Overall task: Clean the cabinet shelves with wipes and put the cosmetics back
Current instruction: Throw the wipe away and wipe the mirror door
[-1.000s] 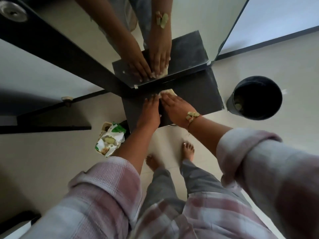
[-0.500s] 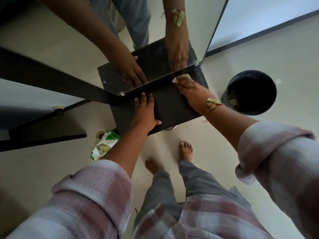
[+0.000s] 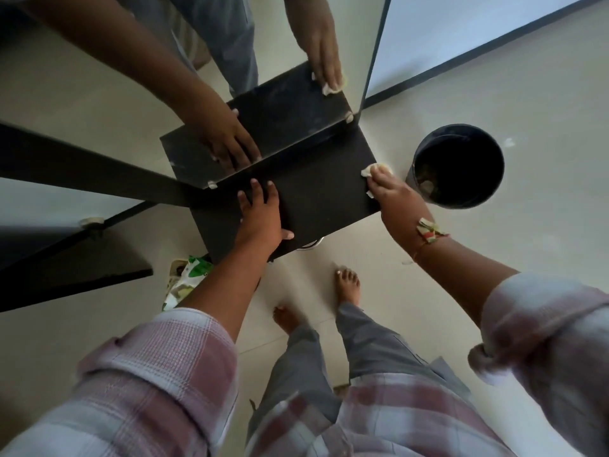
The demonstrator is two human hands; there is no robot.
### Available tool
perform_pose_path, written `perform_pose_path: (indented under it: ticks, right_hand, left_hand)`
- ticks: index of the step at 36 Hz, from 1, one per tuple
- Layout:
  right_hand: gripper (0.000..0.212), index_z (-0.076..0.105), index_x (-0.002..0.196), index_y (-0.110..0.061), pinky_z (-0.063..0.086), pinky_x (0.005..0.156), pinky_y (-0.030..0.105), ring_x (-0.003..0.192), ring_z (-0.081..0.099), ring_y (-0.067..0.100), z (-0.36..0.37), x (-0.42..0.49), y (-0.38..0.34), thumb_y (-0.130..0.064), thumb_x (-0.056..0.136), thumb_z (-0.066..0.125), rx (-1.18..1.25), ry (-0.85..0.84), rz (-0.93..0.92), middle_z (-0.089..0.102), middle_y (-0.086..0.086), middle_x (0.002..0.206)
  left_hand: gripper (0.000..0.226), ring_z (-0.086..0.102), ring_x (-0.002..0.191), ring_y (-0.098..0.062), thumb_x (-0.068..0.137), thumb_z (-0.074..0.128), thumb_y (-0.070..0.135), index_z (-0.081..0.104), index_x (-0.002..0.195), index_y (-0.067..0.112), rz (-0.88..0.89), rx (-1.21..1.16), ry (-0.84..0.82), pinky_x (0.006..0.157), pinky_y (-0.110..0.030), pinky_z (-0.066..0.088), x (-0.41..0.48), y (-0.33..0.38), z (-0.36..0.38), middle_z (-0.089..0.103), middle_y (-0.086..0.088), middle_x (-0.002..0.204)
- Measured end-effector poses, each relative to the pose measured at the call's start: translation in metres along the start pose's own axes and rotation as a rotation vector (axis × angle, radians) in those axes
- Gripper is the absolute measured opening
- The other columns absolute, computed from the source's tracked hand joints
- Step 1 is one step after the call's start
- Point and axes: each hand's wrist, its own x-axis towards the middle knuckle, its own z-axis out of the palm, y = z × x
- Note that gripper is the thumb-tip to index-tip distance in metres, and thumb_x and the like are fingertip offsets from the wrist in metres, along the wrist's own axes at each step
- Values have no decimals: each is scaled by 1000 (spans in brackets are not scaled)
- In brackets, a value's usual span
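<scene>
Your left hand (image 3: 260, 216) lies flat, fingers spread, palm down near the shelf's (image 3: 323, 192) front edge, gripping nothing. Your right hand (image 3: 392, 192) presses a crumpled wipe (image 3: 374, 168) under closed fingers at the shelf's right edge (near the back corner, by the mirror (image 3: 99, 77)). A black bin (image 3: 458, 166) stands on the floor just beyond that edge.

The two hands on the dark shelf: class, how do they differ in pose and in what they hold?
The left hand lies flat and empty near the shelf's middle; the right hand presses a crumpled wipe at the shelf's right edge. Only the right arm wears a wrist ornament. Both touch the shelf, sleeves rolled.
</scene>
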Motion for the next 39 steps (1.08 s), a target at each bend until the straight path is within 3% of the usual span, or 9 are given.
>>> perform_pose_path:
  ticks: [2,5,11,17,23,26,29,33,39]
  right_hand:
    - [44,57,128,6,32,113,42,131,46,39,7,-22,1,0,91,35,-13,35,-18,52,23,138]
    - [35,63,120,6,42,105,46,121,55,40,18,-37,4,9,86,56,-56,69,-23,61,23,126]
    - [34,68,116,0,51,96,41,116,59,35,31,-25,-31,4,83,62,-90,-52,-239,64,16,123]
    - [50,60,128,-1,38,108,41,123,53,37,11,20,-26,-17,92,29,-77,20,-120,58,18,132]
    - [36,68,114,-3,45,98,34,108,62,31,-8,79,-13,-13,92,40,-47,208,-56,66,14,116]
    - [28,69,112,-2,46,101,35,113,60,30,-4,83,-20,-8,93,49,-40,231,6,65,14,118]
    - [32,66,119,-2,42,107,37,121,56,32,19,67,-42,-11,94,47,-15,152,-88,62,17,126]
    - [37,69,111,-1,52,95,37,110,62,34,55,13,-79,-13,90,41,32,27,-300,65,18,120]
    - [43,69,114,-5,52,92,35,115,60,30,53,-51,-60,-11,92,33,-9,50,-272,66,12,122]
  left_hand:
    - [114,-13,145,-42,78,77,36,-7,153,19,4,5,1,111,-56,25,0,0,1,-19,-10,159]
    - [114,-12,145,-42,77,77,36,-7,153,18,6,9,4,110,-57,28,1,1,0,-18,-11,159]
    - [114,-11,145,-42,78,77,36,-7,153,18,12,23,9,109,-56,30,-1,2,0,-17,-11,159]
    - [114,-11,145,-42,77,77,37,-6,153,18,16,21,17,110,-55,30,0,1,1,-16,-11,159]
    - [115,-9,145,-43,76,78,38,-5,153,17,31,23,33,112,-54,28,3,-1,3,-14,-12,160]
    - [115,-8,145,-43,76,78,38,-5,153,18,31,25,33,112,-53,28,3,-2,4,-14,-12,160]
    - [115,-7,145,-43,76,78,38,-4,154,17,39,30,37,111,-52,29,3,-2,4,-13,-12,160]
    - [114,-7,145,-43,76,78,37,-4,154,18,32,20,34,113,-51,28,3,-4,5,-14,-10,160]
    - [113,-10,146,-41,77,77,36,-5,154,20,27,2,33,109,-53,32,1,-2,4,-16,-9,160]
